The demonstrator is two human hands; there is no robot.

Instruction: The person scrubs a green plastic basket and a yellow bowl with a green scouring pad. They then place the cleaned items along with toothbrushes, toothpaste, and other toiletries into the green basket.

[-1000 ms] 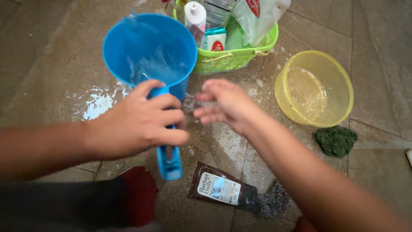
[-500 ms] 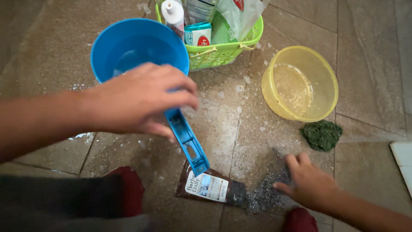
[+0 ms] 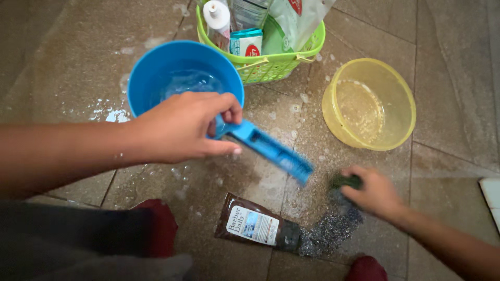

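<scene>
My left hand [image 3: 179, 127] grips the near end of the handle of a blue plastic water scoop [image 3: 156, 78]. The scoop sits on the wet tiled floor with a little water inside, and its handle [image 3: 273, 151] points toward the lower right. My right hand [image 3: 375, 192] is low at the right, its fingers curled over a dark green scrub pad [image 3: 348, 180] on the floor. The pad lies at the edge of a patch of dark spilled powder [image 3: 328, 231]. That powder spreads from the open end of a brown sachet [image 3: 258, 226] lying flat.
A translucent yellow bowl [image 3: 401, 88] stands at the right. Behind it, a lime green basket [image 3: 271, 65] holds a white bottle, a small box and packets. The tiles carry water and foam patches [image 3: 109, 112]. A dark red foot shape [image 3: 159, 224] lies near the bottom left.
My right hand went from beside the scoop down to the floor at the right and closed over the green scrub pad. The scoop's handle swung toward the lower right.
</scene>
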